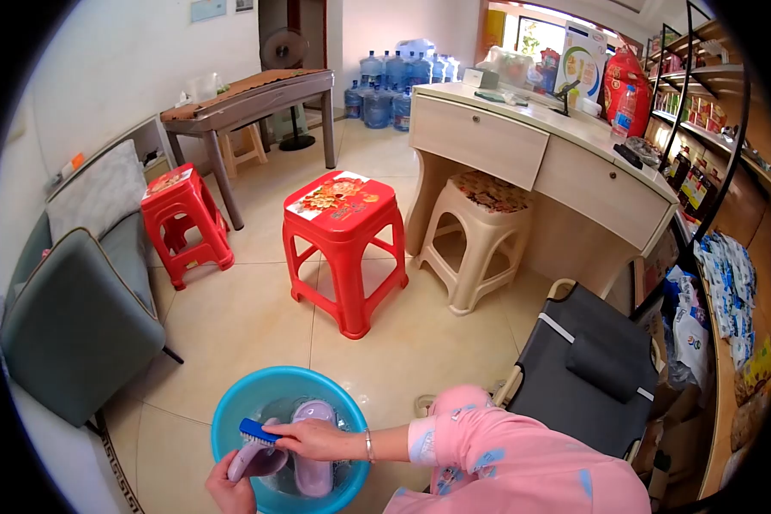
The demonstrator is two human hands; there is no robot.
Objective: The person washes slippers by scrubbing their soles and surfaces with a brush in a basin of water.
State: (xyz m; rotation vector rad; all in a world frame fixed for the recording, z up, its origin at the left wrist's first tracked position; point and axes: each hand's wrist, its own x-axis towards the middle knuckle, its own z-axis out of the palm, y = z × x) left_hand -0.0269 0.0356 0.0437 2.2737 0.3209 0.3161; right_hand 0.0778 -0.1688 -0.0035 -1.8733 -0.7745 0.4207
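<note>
My left hand (230,490) is closed around a light purple slipper (247,463), held tilted at the left side of a blue basin (231,401). In my right hand (315,441) is a blue scrub brush (258,431) with pale bristles, which lie against or just over the upper edge of that slipper. A second purple slipper (314,474) rests in the water in the basin, partly covered by my right wrist. A bracelet circles that wrist, and the sleeve is pink. Part of the held slipper is hidden behind my left fingers.
Beyond the basin stands a red stool (344,214), with another red stool (184,224) by a grey-green chair (77,317). A beige stool (475,244) sits under the desk (480,128). To the right are a black folding chair (587,360) and stocked shelves (702,137).
</note>
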